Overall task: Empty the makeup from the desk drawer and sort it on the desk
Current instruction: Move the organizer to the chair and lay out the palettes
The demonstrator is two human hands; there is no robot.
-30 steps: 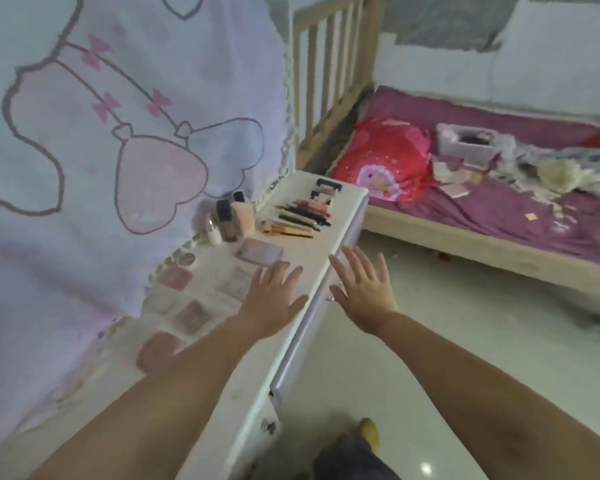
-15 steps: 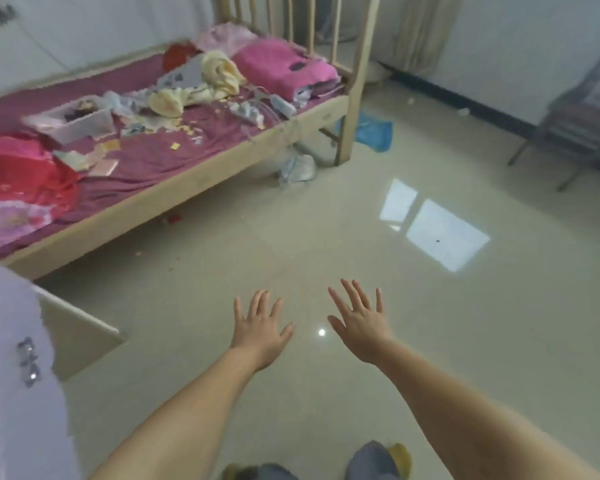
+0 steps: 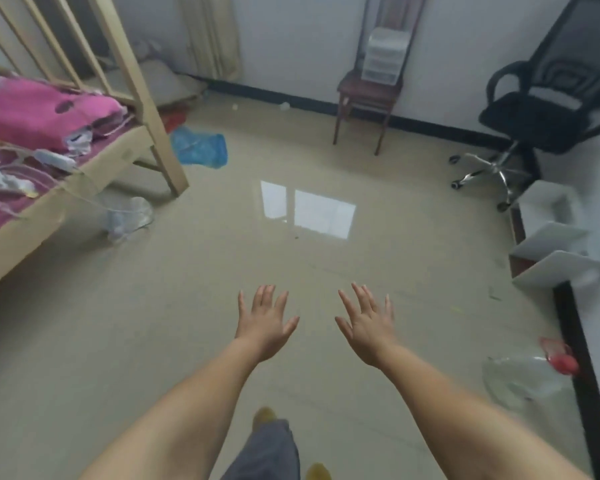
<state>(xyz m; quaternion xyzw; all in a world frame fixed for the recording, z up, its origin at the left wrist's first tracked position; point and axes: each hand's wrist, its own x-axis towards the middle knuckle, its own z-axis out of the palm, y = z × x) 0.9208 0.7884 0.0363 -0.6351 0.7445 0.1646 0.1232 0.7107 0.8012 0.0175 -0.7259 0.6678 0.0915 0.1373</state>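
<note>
At the left of the frame stands a wooden bed (image 3: 94, 174); at lower centre the left hand (image 3: 264, 325) and right hand (image 3: 368, 329) hover over bare floor (image 3: 222, 254), fingers spread, holding nothing. Neither desk, drawer nor makeup is in view, so its pointing and long axis cannot be told. To carry on well, I judge the person should turn to face the desk before reaching.

A lived-in bedroom in a home: a wooden bed frame (image 3: 142, 88) with purple bedding and a folded pink blanket (image 3: 39, 116), a glossy tiled floor (image 3: 291, 258), a black office chair (image 3: 548, 112), a wooden chair (image 3: 368, 95) carrying small plastic drawers (image 3: 383, 58), and curtains (image 3: 212, 32).
</note>
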